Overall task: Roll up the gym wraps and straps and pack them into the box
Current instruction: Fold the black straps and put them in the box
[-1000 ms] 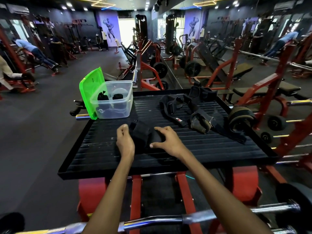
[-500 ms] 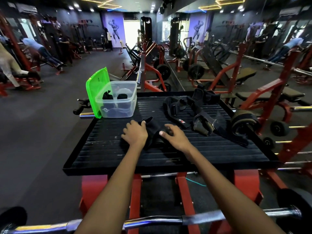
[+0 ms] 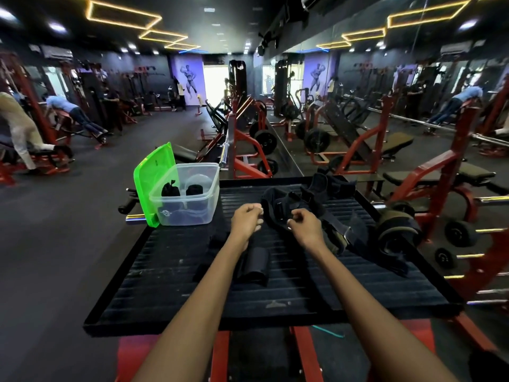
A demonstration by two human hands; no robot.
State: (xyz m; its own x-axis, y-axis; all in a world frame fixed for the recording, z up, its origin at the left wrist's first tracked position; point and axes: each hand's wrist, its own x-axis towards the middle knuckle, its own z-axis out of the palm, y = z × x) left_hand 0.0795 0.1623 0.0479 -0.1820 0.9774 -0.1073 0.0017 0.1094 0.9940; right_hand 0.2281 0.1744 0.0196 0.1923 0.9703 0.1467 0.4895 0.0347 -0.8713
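Observation:
A clear plastic box (image 3: 190, 216) with an upright green lid (image 3: 150, 186) stands at the far left corner of the black ribbed platform (image 3: 303, 293). Two rolled black wraps (image 3: 170, 190) sit inside it. A partly rolled black wrap (image 3: 254, 264) lies on the platform, half under my left forearm. A tangle of black straps (image 3: 278, 202) lies farther back, just beyond my hands. My left hand (image 3: 246, 220) is curled into a fist with nothing visible in it. My right hand (image 3: 305, 226) has curled fingertips at the tangle's edge; a grip is unclear.
A thick olive-and-black coiled wrap (image 3: 396, 230) rests on the platform's right edge beside more straps (image 3: 333, 186) at the far right corner. Red weight machines (image 3: 366, 150) stand behind and right. A chrome bar (image 3: 227, 150) is behind the box. People exercise at the far left.
Both hands let go of the black wrap they were pressing on the platform and moved forward toward the strap tangle. The wrap now lies behind them under my left forearm.

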